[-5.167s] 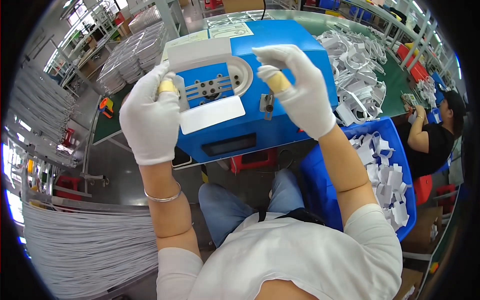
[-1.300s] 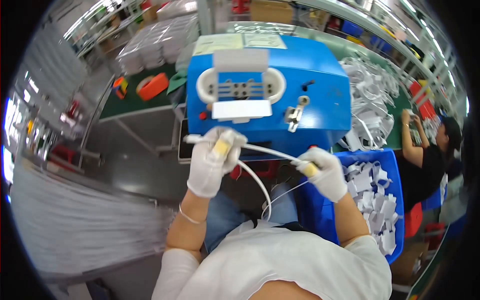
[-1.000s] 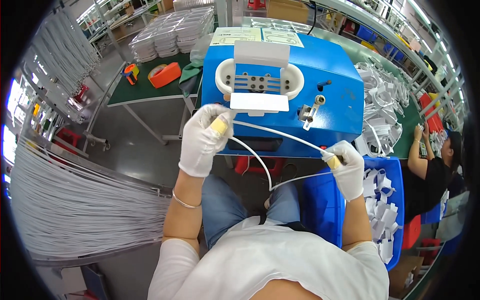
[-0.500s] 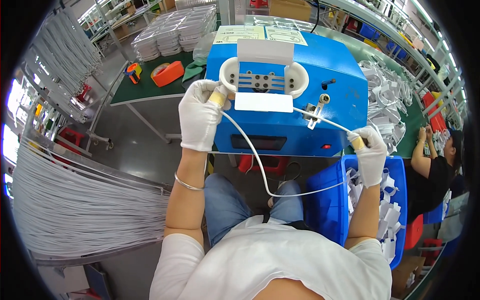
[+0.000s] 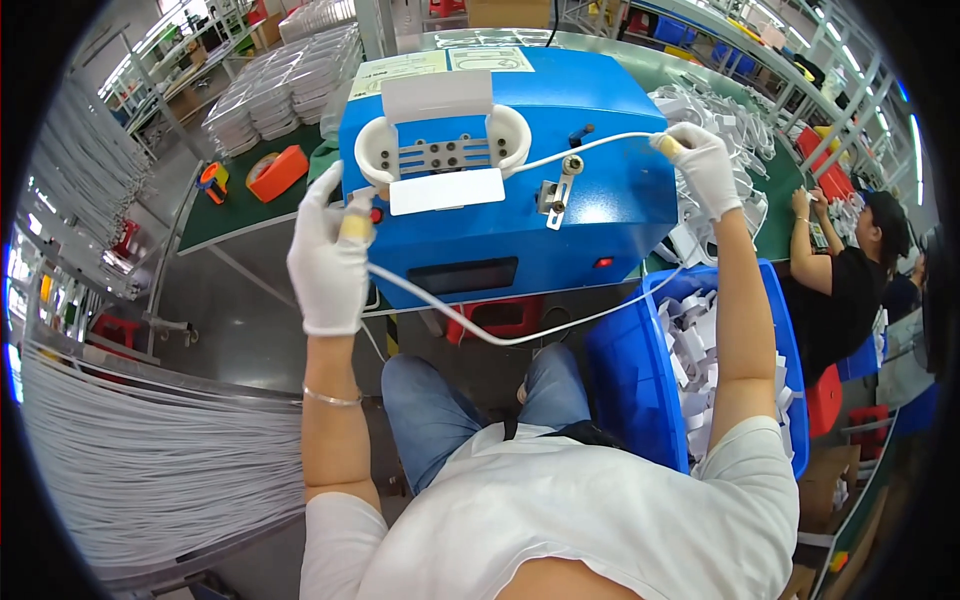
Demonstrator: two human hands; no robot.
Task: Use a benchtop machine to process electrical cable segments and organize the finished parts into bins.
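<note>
My left hand (image 5: 330,255), in a white glove with yellow tape on a finger, is beside the left front of a blue machine (image 5: 430,235). Its thumb and forefinger are apart, while a white cable (image 5: 470,325) runs into its palm; the lower fingers are partly hidden. My right hand (image 5: 700,170), also gloved, pinches a taut stretch of white cable coming from the machine's top. There two white curved holders (image 5: 512,138) flank a slotted metal plate (image 5: 440,153). A white flat piece (image 5: 446,192) lies in front of the plate, and another (image 5: 437,96) stands behind it.
A blue bin (image 5: 620,350) of white parts stands at my right. Many white cables (image 5: 160,450) lie on a rack at left. Orange tape (image 5: 277,173) and stacked clear trays (image 5: 285,85) sit on the green table. A seated co-worker (image 5: 840,250) is at far right.
My view has shifted, so the machine appears farther left. My left hand has drawn back from the left holder and its upper fingers have spread. My right hand has risen, lifting the cable.
</note>
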